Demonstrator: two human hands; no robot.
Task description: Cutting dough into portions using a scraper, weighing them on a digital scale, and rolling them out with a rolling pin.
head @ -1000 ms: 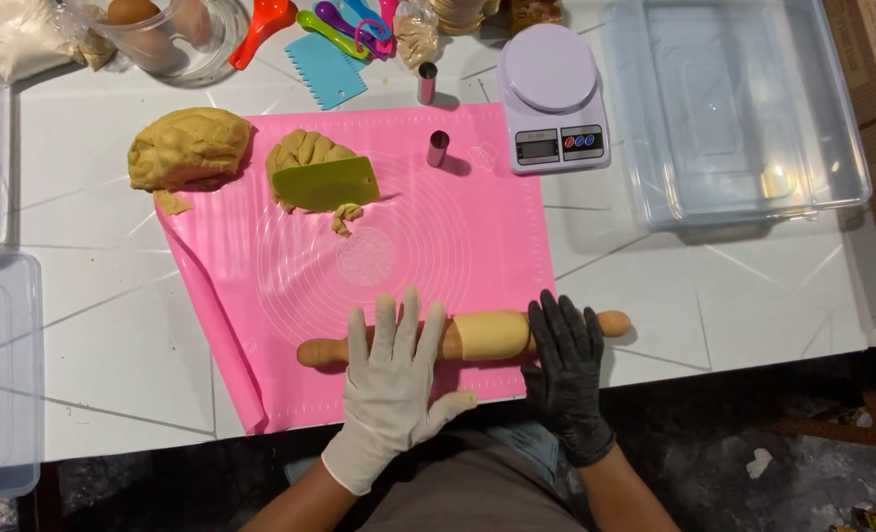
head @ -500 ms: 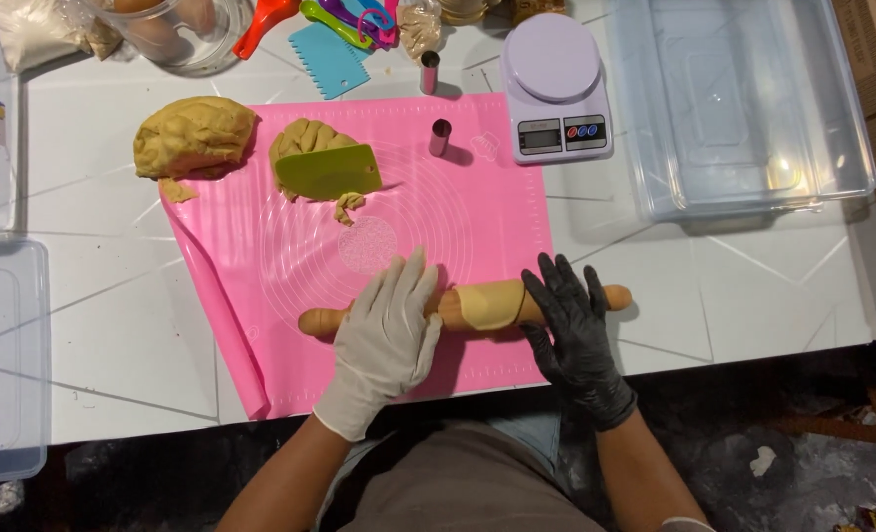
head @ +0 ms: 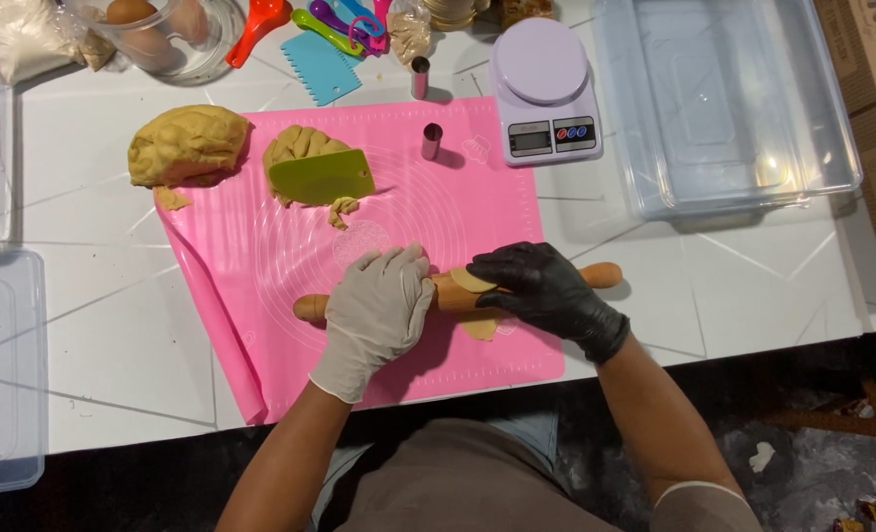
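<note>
Rolling pin w/ dough on pink mat, white tiled table.

One wooden rolling pin lies on one pink silicone mat. Two gloved hands rest on it: one in a white glove, one in a black glove. There are two large lumps of tan dough, one green plastic scraper, one teal scraper, two small metal cylinder cutters and one lilac kitchen scale.
</note>
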